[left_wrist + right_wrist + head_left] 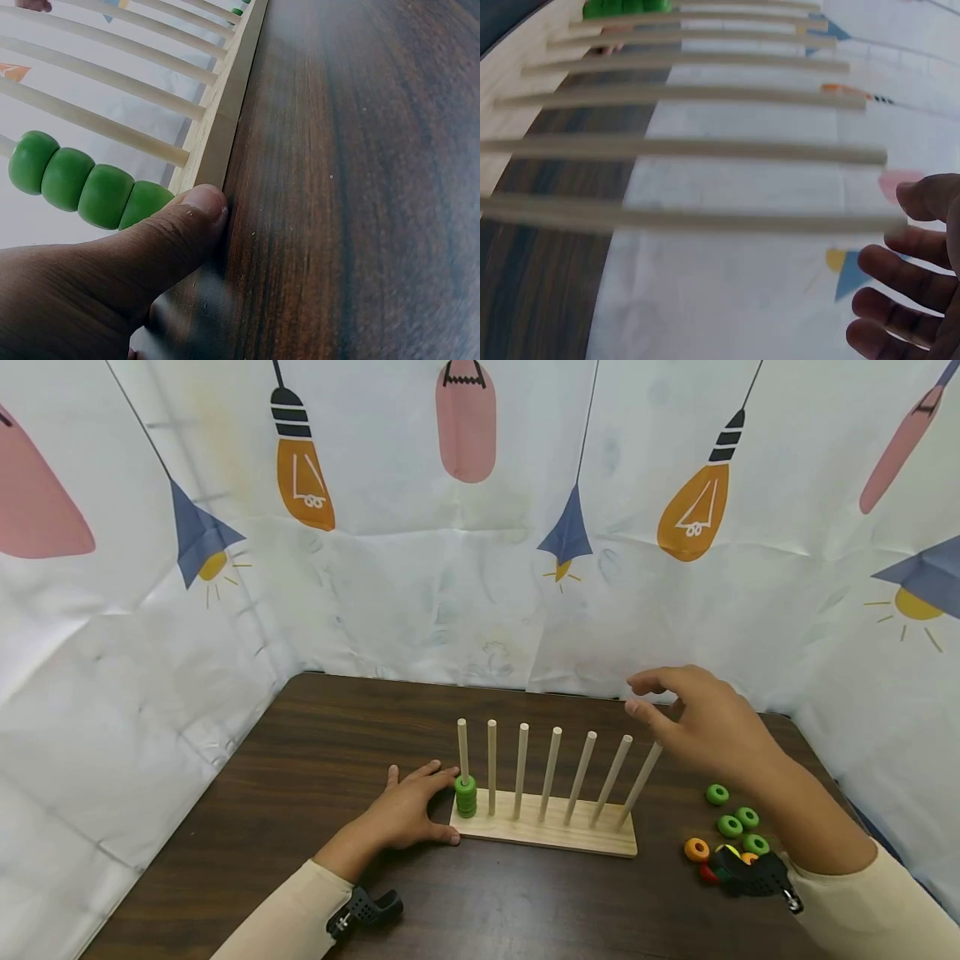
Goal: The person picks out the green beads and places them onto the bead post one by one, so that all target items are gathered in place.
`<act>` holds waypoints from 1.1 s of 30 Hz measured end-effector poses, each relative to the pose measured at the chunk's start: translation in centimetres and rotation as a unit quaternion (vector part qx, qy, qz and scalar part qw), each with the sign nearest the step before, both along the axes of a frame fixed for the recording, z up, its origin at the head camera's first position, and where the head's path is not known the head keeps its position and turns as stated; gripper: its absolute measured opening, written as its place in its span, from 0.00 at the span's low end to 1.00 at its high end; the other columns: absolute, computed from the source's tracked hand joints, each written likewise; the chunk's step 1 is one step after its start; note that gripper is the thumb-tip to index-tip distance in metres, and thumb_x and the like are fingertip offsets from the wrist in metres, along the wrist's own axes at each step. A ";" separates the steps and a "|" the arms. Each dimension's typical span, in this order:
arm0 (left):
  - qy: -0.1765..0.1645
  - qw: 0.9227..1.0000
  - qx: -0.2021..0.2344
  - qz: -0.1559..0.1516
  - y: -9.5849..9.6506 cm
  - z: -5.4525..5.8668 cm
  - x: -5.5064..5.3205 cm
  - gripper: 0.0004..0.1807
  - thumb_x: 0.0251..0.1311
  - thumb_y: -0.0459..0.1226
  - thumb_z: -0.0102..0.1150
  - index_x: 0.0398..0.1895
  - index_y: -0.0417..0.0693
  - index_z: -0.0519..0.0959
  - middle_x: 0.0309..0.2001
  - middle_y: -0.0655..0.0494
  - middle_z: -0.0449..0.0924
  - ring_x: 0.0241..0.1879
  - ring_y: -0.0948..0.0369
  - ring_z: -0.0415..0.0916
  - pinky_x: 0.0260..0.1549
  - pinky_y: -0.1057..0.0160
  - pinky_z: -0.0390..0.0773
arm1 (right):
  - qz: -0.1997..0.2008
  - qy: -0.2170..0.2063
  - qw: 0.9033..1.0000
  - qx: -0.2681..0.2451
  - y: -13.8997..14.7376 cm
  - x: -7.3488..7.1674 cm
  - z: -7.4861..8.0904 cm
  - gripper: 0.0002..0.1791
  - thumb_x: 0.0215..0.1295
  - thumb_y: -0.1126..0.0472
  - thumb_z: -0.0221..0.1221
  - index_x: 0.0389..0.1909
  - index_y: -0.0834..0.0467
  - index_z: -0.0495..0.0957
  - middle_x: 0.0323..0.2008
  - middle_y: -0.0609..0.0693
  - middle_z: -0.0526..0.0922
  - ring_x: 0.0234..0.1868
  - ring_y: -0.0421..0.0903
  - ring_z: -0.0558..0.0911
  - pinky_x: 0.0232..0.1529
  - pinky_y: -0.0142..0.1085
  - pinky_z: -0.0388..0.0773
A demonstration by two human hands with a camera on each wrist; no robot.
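Note:
A wooden peg board (543, 832) with a row of several upright pegs stands on the dark table. Green beads (466, 797) are stacked on its leftmost peg; the other pegs are bare. My left hand (405, 810) holds the board's left end, fingers towards the back corner. In the left wrist view the thumb (176, 225) presses the front corner beside the green stack. Above the rightmost peg (641, 783) hovers my right hand (701, 718), thumb and fingers apart. Nothing sits between them in the right wrist view, where the fingers (904, 274) are near the peg's tip.
Right of the board lie loose green beads (729, 826), an orange bead (696, 849) and a red bead (708, 873). The right wrist's black camera mount (753, 874) overlaps some of them. A white printed cloth (450, 602) hangs behind the table (360, 718).

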State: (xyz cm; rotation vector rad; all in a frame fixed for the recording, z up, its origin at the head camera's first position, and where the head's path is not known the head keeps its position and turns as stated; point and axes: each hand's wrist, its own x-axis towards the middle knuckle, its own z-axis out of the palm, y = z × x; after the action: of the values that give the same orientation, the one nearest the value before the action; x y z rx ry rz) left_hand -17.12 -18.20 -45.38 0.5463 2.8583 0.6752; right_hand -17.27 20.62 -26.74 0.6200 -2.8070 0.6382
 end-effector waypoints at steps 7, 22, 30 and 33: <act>-0.002 1.000 0.002 -0.001 0.0 0.0 0.0 0.53 0.45 0.56 0.81 0.76 0.54 0.68 0.75 0.51 0.65 0.78 0.50 0.53 0.69 0.26 0.33 | -0.037 0.000 0.999 -0.021 3.7 0.3 -1.0 0.20 0.76 0.45 0.59 0.58 0.52 0.82 0.54 0.53 0.83 0.43 0.54 0.85 0.41 0.53 0.78; -0.003 1.000 0.001 -0.003 0.0 -0.1 0.0 0.53 0.46 0.56 0.80 0.77 0.55 0.68 0.76 0.51 0.64 0.78 0.50 0.53 0.69 0.26 0.33 | -0.086 -0.074 0.993 0.010 9.3 -0.7 -7.4 0.27 0.76 0.42 0.57 0.62 0.60 0.78 0.55 0.64 0.82 0.42 0.55 0.84 0.36 0.55 0.79; 0.002 1.000 0.000 -0.001 0.0 0.0 0.1 0.53 0.46 0.56 0.81 0.76 0.55 0.68 0.75 0.51 0.64 0.77 0.50 0.54 0.69 0.26 0.34 | -0.102 -0.120 0.987 0.024 11.5 -1.1 -10.9 0.33 0.74 0.39 0.58 0.63 0.64 0.77 0.54 0.68 0.82 0.44 0.63 0.84 0.38 0.60 0.78; 0.001 1.000 0.000 -0.001 0.0 0.0 0.0 0.52 0.46 0.56 0.81 0.76 0.55 0.69 0.75 0.51 0.64 0.78 0.50 0.53 0.69 0.26 0.34 | -0.106 -0.131 0.985 0.033 12.4 -1.4 -12.2 0.34 0.73 0.40 0.60 0.62 0.66 0.76 0.53 0.70 0.82 0.46 0.67 0.83 0.39 0.61 0.78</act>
State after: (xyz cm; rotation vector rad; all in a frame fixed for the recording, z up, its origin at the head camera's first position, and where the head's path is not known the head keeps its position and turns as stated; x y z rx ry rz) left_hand -17.08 -18.21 -45.42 0.5517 2.8589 0.6759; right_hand -18.62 32.98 -38.89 0.2541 -3.0912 0.6283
